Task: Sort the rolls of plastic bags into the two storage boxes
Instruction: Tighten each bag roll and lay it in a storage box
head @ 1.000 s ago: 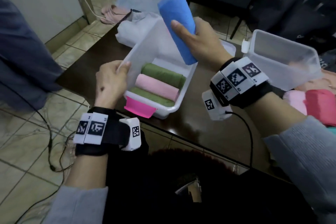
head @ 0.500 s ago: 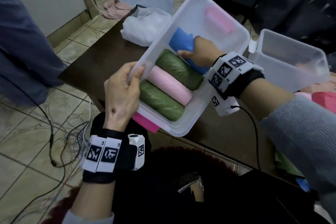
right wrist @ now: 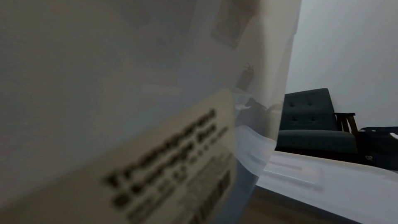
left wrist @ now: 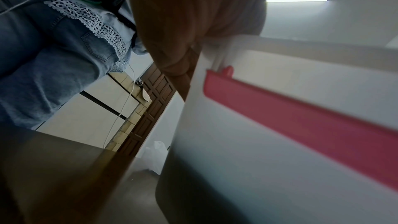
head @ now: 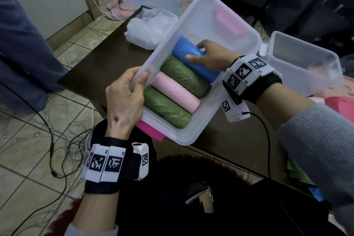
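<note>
The person's left hand (head: pixel 124 99) gripped the near-left rim of a translucent white plastic storage box (head: pixel 237 15), thumb curled over the edge and fingers hidden beneath, holding the box tilted up over the dark brown wooden table (head: pixel 92 69). A bright pink clip latch (head: pixel 149 130) hung from the box's lower end; in the left wrist view the same latch (left wrist: pixel 301 113) ran as a red-pink bar across the box wall. Four rolls of plastic bags lay side by side inside, touching one another: an olive-green roll (head: pixel 166 109) nearest the latch, then a pale pink roll (head: pixel 176 90), a second olive-green roll (head: pixel 185 76), and a blue roll (head: pixel 191 53) farthest up. The right hand (head: pixel 212 57) was inside the box, its fingers wrapped around the blue roll. A second translucent storage box (head: pixel 298 65) stood on the table just to the right, apart from the first. A crumpled white plastic bag (head: pixel 151 25) lay on the table beyond the held box. The right wrist view showed only a blurred box wall with an unreadable label (right wrist: pixel 172 168).
</note>
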Available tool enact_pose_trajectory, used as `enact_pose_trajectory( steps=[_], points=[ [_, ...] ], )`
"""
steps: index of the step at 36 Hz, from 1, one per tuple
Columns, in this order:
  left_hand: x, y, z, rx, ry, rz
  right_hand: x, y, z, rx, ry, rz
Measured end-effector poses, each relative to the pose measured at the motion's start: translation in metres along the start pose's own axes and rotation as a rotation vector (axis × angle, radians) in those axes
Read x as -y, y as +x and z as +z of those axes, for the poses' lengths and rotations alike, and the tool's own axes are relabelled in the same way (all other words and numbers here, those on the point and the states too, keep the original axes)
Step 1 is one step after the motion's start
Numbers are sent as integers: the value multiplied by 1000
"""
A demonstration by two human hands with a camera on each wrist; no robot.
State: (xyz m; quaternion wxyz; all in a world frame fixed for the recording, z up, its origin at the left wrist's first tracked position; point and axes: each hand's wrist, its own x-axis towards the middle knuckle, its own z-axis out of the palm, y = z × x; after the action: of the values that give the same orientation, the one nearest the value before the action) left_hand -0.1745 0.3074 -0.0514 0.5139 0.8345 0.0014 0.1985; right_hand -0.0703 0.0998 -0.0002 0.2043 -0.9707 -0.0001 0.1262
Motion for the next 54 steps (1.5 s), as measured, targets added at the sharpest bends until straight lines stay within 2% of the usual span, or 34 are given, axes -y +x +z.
enact_pose_trajectory(
  steps=[3,11,15,17,21,23,25,27,28,30,32,33,35,38,40,47,54],
  points=[
    [0,0,1,-3,3,7,-3,0,0,-57,87,1],
    [0,2,2,6,27,21,1,-6,0,68,-41,32],
    [2,5,2,1,21,7,11,-9,11,19,-56,85],
    [2,5,2,-3,22,4,16,-11,19,10,-10,61],
    [2,5,2,-16,33,-1,18,-9,26,84,-24,33],
    [3,5,2,-16,43,-13,16,-9,27,58,-7,-2],
    [1,7,3,-3,49,-24,16,-11,28,-120,23,-132],
    [0,9,4,7,64,-26,18,-17,27,-427,10,-253],
    [-1,10,4,8,75,-28,18,-21,26,-587,-27,-254],
    [-2,12,5,7,90,-44,18,-34,26,-848,-58,-123],
    [-2,13,6,3,92,-69,15,-47,25,-939,108,75],
    [-1,14,6,3,94,-83,12,-50,26,-903,281,166],
    [-1,17,6,24,92,-101,4,-56,27,-722,686,316],
    [-3,23,7,67,118,-121,-3,-50,33,-477,1294,423],
    [-6,27,9,89,138,-137,-7,-46,36,-369,1507,437],
    [-9,38,16,156,189,-165,-23,-44,36,-244,1552,401],
    [-8,44,19,214,226,-227,-26,-48,31,-216,1526,434]
  ],
)
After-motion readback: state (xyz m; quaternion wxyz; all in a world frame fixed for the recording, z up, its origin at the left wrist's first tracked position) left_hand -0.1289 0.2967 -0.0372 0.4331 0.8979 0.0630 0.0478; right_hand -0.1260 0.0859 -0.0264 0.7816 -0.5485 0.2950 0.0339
